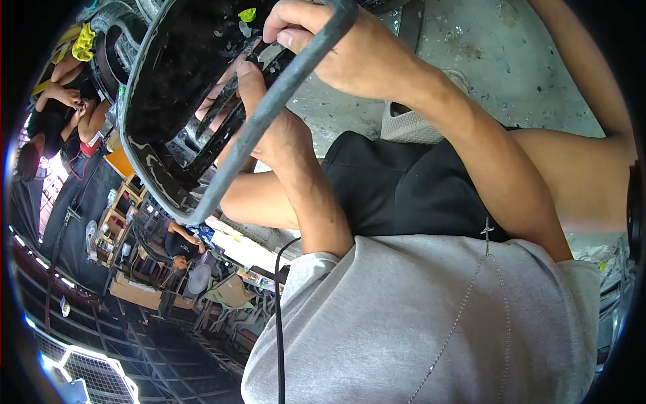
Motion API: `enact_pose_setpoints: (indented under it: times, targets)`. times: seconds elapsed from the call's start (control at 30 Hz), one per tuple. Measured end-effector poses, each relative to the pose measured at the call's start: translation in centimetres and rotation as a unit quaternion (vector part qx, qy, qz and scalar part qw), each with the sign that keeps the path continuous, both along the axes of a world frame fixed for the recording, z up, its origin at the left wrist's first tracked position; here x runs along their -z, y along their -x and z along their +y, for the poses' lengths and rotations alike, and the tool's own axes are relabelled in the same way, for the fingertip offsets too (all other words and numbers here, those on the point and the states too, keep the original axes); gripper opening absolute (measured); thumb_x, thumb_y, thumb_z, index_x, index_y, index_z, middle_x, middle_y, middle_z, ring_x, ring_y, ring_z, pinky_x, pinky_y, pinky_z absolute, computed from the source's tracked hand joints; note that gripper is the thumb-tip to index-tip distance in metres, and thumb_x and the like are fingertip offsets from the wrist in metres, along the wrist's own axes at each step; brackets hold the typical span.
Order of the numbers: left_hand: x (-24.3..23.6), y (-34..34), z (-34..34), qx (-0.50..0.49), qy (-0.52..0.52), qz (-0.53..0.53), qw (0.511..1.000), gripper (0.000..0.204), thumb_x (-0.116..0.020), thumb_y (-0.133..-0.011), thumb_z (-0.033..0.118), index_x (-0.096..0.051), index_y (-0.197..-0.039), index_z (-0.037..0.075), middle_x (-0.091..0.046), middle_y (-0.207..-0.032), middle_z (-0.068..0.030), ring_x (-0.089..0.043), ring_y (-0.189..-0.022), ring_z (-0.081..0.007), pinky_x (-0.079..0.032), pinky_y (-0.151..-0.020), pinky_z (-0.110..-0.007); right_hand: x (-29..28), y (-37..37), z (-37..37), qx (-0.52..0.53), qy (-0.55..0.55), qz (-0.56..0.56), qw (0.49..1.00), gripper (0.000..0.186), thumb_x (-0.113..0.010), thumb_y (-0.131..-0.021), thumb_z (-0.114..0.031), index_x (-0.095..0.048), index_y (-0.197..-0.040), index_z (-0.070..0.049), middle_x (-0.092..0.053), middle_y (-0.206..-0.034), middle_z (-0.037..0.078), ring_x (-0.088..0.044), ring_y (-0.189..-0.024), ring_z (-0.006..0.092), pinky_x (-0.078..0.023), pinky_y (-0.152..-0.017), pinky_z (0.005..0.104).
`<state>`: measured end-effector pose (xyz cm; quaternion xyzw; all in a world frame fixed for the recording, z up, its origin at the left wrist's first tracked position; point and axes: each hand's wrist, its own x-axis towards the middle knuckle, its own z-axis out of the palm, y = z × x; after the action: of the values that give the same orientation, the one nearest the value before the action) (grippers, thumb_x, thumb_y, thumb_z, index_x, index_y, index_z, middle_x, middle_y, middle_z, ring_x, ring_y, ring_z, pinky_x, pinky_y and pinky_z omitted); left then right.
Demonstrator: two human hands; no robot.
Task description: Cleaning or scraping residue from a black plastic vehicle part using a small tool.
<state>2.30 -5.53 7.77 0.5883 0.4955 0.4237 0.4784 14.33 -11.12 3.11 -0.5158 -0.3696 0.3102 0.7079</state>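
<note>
Shell (168, 74) around left grip (280, 135), right grip (346, 57)

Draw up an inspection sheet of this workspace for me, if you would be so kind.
Surface: grey floor, flecked with small bits; what supports the shell is unclear.
Job's things: black shell with a grey rim.
Clutter: yellow-green scrap inside the shell; crowded shelves in the background.
Hands: left hand grips an inner edge of the shell; right hand has its fingertips at the shell, hold unclear.
Cables: black cord beside the grey shirt.
Surroundings: one co-worker at upper left, another person farther off.
</note>
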Motion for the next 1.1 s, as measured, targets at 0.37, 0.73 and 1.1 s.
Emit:
enact_pose_setpoints:
  times: [0.37,0.73,1.1]
  targets:
    - [0.1,0.0,-0.6,-0.014,-0.009,0.012,1.0,0.027,-0.07,-0.099,0.011,-0.051,-0.114,0.001,-0.065,-0.104,-0.0124,-0.066,-0.089,-0.0157,-0.058,-0.078,-0.032,0.3,0.4,0.4,0.042,-0.039,-0.067,0.996,0.011,-0.061,-0.086,0.001,-0.058,-0.097,0.001,-0.058,-0.086,0.019,-0.058,-0.084,0.0371,-0.048,-0.079,0.0482]
    - [-0.4,-0.5,-1.1,-0.01,-0.035,0.057,0.998,0.027,-0.071,-0.099,0.019,-0.064,-0.102,-0.007,-0.07,-0.091,-0.0137,-0.066,-0.08,-0.0145,-0.058,-0.073,-0.029,-1.1,-0.8,-0.4,0.057,0.004,-0.175,0.983,0.018,-0.067,-0.089,-0.006,-0.065,-0.107,-0.004,-0.065,-0.09,0.012,-0.064,-0.084,0.033,-0.05,-0.075,0.0456]
    - [0.0,0.0,-0.8,-0.028,-0.002,0.037,0.999,0.028,-0.067,-0.1,0.013,-0.059,-0.119,-0.006,-0.068,-0.109,-0.0155,-0.068,-0.093,-0.0179,-0.063,-0.075,-0.032,-1.5,-0.6,-0.9,-0.005,0.13,-0.119,0.984,0.011,-0.063,-0.095,-0.008,-0.068,-0.104,-0.002,-0.067,-0.092,0.014,-0.066,-0.089,0.0352,-0.052,-0.082,0.0437]
